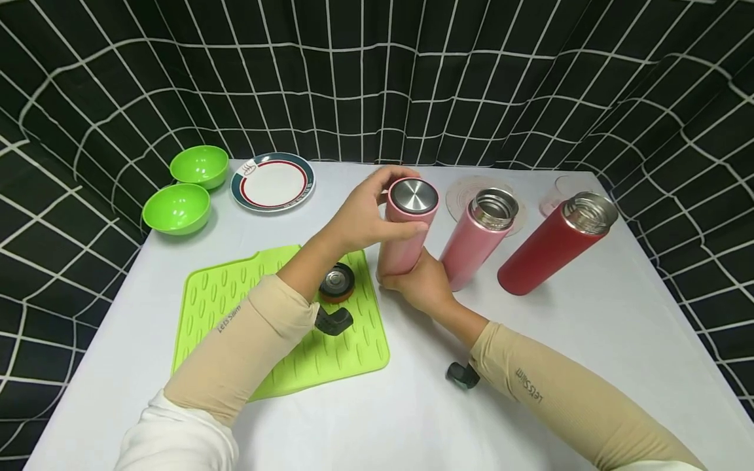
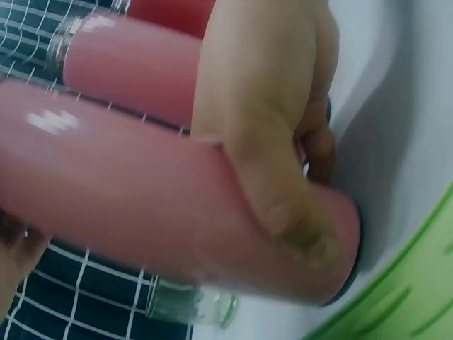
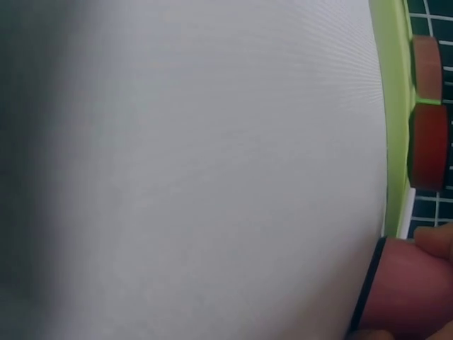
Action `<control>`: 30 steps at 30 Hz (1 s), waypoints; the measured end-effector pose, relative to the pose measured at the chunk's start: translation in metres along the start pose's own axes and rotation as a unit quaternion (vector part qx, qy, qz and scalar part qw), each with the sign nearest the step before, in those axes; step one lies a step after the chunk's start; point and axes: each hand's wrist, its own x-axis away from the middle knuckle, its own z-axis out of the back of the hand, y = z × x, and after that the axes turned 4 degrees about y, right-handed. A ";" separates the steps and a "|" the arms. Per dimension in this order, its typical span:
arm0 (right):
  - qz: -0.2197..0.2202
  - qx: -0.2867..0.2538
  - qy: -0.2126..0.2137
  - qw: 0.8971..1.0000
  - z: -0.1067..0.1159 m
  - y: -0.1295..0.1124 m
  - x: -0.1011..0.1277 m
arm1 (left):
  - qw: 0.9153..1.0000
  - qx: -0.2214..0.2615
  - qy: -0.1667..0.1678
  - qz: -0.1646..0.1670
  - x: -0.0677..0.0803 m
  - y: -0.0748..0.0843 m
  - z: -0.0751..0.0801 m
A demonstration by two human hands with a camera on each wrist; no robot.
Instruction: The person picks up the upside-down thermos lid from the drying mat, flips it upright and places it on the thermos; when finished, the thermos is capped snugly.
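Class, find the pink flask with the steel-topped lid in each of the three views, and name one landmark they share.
Head: the pink flask stands centre, gripped by both hands.
Left wrist: it lies across the frame, the right hand round its base.
Right wrist: only its base shows, bottom right.
Shared landmark: the green mat.

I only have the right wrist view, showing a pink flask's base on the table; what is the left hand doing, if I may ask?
Observer: The left hand grips the steel-topped lid of the pink flask.
Operator: Thank you. Are other flasks nearby?
Observer: Two stand to its right with no lids on: a second pink flask and a red flask.
Operator: Any loose caps?
Observer: A dark cap lies on the green mat.
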 end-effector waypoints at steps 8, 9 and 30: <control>-0.006 0.003 0.009 1.000 -0.001 0.000 0.000 | 0.998 0.034 0.048 -0.025 0.001 -0.001 -0.002; -0.008 0.003 0.010 1.000 -0.001 0.000 0.000 | 0.998 0.056 0.031 -0.016 0.000 -0.002 0.001; -0.003 0.002 0.009 1.000 -0.001 0.003 0.002 | 0.994 -0.051 0.092 0.014 0.010 0.012 -0.011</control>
